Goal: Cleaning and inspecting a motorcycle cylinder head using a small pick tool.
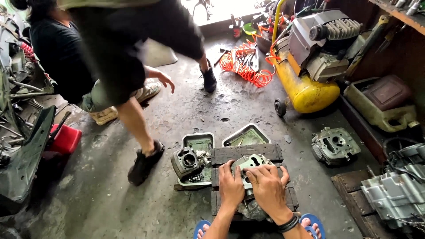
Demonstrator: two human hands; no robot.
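Both my hands press on a grey metal engine cylinder head [250, 162] that rests on a dark wooden block [246, 152] on the floor. My left hand [230, 186] lies flat on its left side. Beside it, my right hand [267, 186], with a black band at the wrist, covers the part's near right side. A dark engine cylinder [187, 163] stands just left of the block, in a metal tray [198, 140].
A second metal tray [246, 135] lies behind the block. A yellow air compressor [305, 88] with an orange coiled hose [243, 66] stands at the back. Another cylinder head [335, 146] and an engine case [396, 190] sit right. One person walks past at left; another crouches beyond.
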